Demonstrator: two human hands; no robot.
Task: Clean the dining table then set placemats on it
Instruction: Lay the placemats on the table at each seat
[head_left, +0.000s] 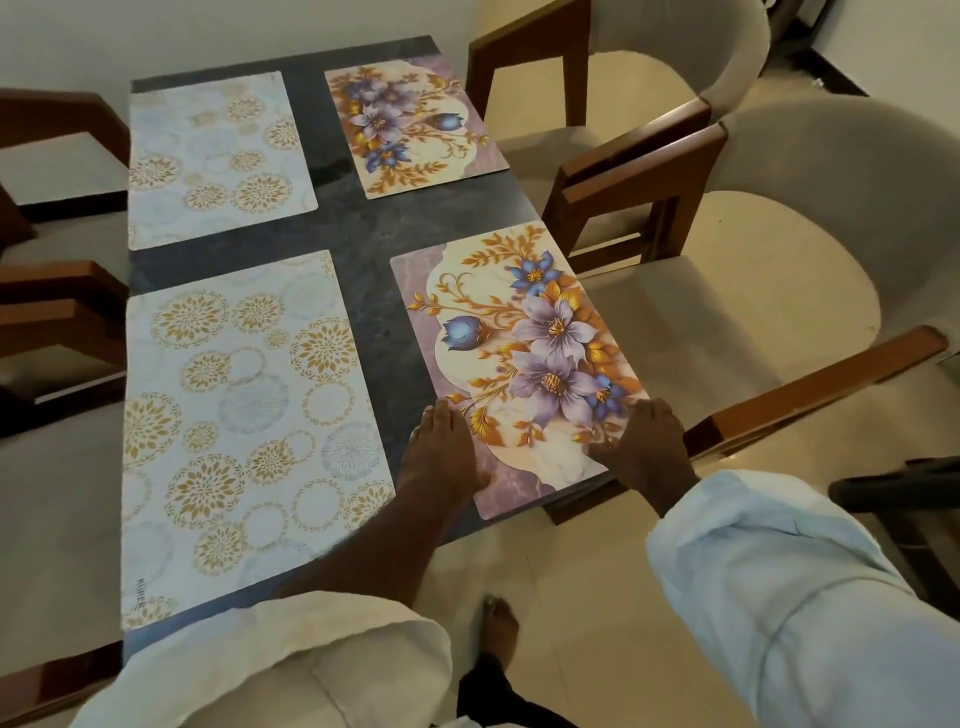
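On the dark dining table (358, 228), 4 placemats are lying flat in 2 rows. The 2 on the left side are pale with gold circles: the far pale mat (213, 156) and the near pale mat (244, 415). The 2 on the right side are showing purple and blue flowers: the far flower mat (410, 124) and the near flower mat (519, 364).

The person is leaning over the near flower mat with both hands on it. The left hand (441, 457) is lying flat at the mat's near left corner, fingers straight and together, pressing down and holding nothing. The right hand (647, 441) is resting palm down at the mat's right edge, thumb spread over the print, fingers almost straight; it is also pressing, not gripping. This mat is sitting close to the table's right edge, its near corner just at the table's corner.

Cushioned wooden chairs (779, 291) are standing beside the table on both sides. A bare foot (501, 629) is standing on the tiled floor.
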